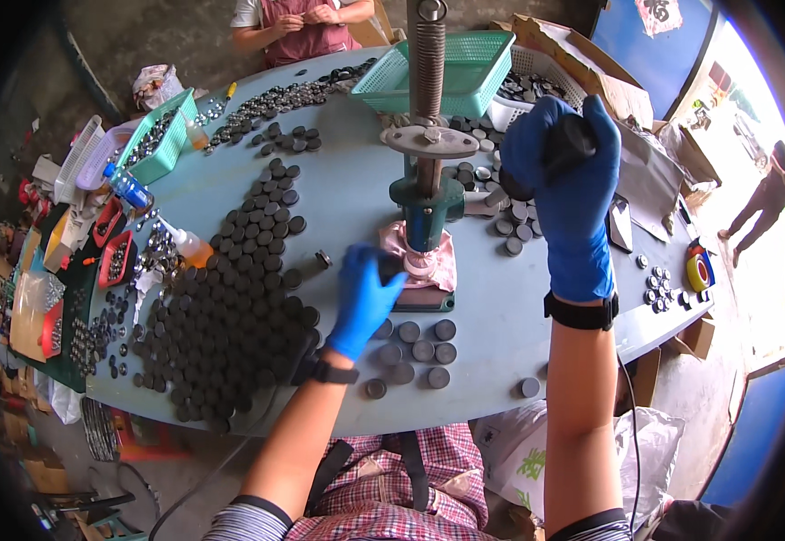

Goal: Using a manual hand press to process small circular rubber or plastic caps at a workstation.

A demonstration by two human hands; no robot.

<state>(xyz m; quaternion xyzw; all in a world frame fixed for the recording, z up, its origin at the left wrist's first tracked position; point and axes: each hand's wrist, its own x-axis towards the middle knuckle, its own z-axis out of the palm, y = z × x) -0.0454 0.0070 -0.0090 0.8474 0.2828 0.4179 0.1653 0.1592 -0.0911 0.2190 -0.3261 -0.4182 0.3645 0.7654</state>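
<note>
A green hand press [423, 225] with a tall coil spring stands on the table in front of me. Blue-gloved, my right hand [565, 171] is raised at its right side, fingers wrapped round the black knob of the press lever [569, 144]. My left hand [365, 296], gloved too, is beside the press foot, thumb and fingers closed on a dark round cap [390, 264]. A pink cloth [442, 261] lies round the press base, under the ram. Just left of that hand, a small metal-rimmed round part [323, 259] stands on edge.
Many black caps [230, 316] spread over the table's left; several [423, 350] lie before the press. Orange-filled bottle [192, 247], green baskets [160, 144] and red trays [115, 259] stand left. Tape [699, 270] lies right. Another person [298, 27] works across the table.
</note>
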